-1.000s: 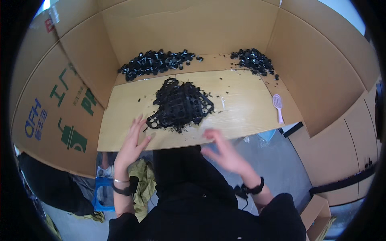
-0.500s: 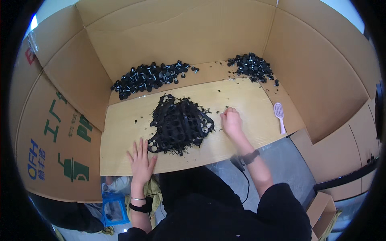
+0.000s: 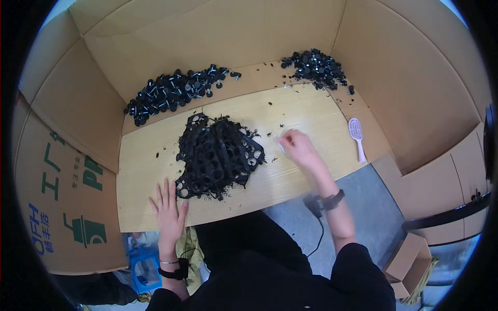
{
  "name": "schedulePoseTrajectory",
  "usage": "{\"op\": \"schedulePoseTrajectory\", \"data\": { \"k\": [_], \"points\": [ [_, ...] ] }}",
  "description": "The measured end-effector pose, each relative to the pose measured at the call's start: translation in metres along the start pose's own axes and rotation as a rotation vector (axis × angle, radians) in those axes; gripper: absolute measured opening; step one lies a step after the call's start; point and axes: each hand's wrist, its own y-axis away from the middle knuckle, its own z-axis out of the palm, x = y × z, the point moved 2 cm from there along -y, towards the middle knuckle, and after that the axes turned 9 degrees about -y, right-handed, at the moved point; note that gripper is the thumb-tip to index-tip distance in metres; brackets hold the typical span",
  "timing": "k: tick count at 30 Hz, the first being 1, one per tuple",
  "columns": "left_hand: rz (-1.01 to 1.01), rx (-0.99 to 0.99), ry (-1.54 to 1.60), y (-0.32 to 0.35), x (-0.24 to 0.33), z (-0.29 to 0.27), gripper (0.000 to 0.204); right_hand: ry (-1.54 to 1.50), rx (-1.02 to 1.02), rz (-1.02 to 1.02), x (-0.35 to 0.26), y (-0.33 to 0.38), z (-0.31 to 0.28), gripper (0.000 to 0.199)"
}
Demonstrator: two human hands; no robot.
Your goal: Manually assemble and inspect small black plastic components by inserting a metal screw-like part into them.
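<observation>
My left hand [image 3: 168, 210] lies flat near the front left edge of the wooden tabletop [image 3: 145, 140], fingers spread, holding nothing. Just right of it sits a heap of black perforated sheets [image 3: 215, 158], full of round holes, with small black scraps around its rim. On the far side of the right forearm, my right hand [image 3: 298, 147] is closed in a pinch over the tabletop, to the right of the heap. Something small and whitish shows by its fingertips, too blurred to name. Small black bits lie on the wood just beyond this hand.
A long pile of black round-headed screws [image 3: 176, 93] lies along the back left, and a smaller pile of black parts [image 3: 317, 70] at the back right. A pale pink hairbrush [image 3: 356, 137] rests near the right edge. Tall cardboard walls [image 3: 218, 31] enclose the back and sides.
The view has shifted, so the table and piles appear further left. My right hand has turned from a fist-like pose into a pinch near the black bits. My left hand stays flat.
</observation>
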Motion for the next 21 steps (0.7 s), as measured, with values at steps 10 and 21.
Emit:
{"op": "schedulePoseTrajectory", "data": {
  "k": [10, 21],
  "points": [
    [-0.040, 0.001, 0.057, -0.007, 0.002, -0.003, 0.063, 0.525, -0.144, 0.081, -0.022, -0.006, 0.012, 0.037],
    [-0.037, -0.020, 0.034, -0.011, 0.001, 0.002, 0.064, 0.333, 0.259, -0.144, 0.017, 0.005, 0.020, 0.012]
  ]
}}
